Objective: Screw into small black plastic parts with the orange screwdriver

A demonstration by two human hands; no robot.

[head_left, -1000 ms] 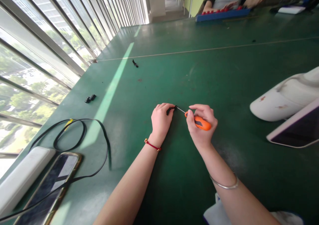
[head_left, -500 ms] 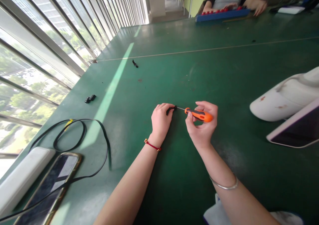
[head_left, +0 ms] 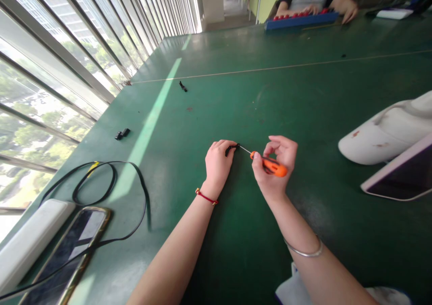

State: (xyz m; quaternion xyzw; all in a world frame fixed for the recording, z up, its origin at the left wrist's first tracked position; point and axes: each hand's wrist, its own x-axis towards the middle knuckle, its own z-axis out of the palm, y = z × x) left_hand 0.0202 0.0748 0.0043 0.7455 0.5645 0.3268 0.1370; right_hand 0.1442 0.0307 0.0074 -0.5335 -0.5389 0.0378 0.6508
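Note:
My left hand is closed on a small black part just above the green table, its fingers covering much of it. An orange and black screwdriver is gripped in my right hand, with the thumb along the near side of the handle and the index finger raised. Its thin metal shaft points left, and the tip meets the right end of the black part. Whether the tip sits in a screw is too small to see.
Small black pieces lie at the left, and another black piece farther back. A looped black cable, a phone and a white bar are near left. White equipment stands right. Across the table, a person sits behind a blue tray.
The screwdriver's handle has dropped slightly toward me, so its shaft slants more. My right index finger has lifted off the handle. My left hand and the black part have stayed put.

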